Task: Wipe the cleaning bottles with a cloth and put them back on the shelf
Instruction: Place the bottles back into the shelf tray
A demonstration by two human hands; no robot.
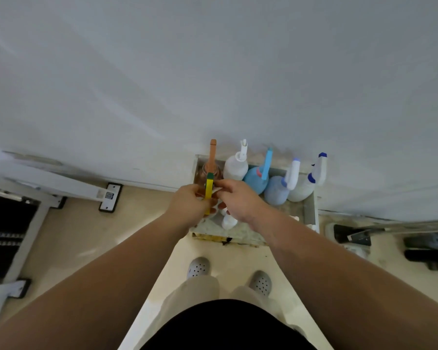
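Note:
My left hand [187, 203] grips a spray bottle with a yellow and green trigger head [209, 190], held above the left part of the shelf [310, 210]. My right hand [238, 198] pinches a small white cloth [217, 190] against the bottle's head. Behind it on the shelf stand an orange-topped bottle [212, 157], a white bottle [237, 165], a light-blue bottle [257, 176], a blue-bodied bottle with a white trigger [280, 188] and a white bottle with a blue nozzle [306, 183]. A small white bottle [228, 221] stands under my right wrist. The held bottle's body is hidden by my hands.
The shelf is a low marble-look stand against a white wall [213, 72]. My feet in grey perforated clogs [199, 267] stand on the beige floor just before it. A white frame with a black foot plate [110, 198] is at left; dark equipment [430, 253] lies at right.

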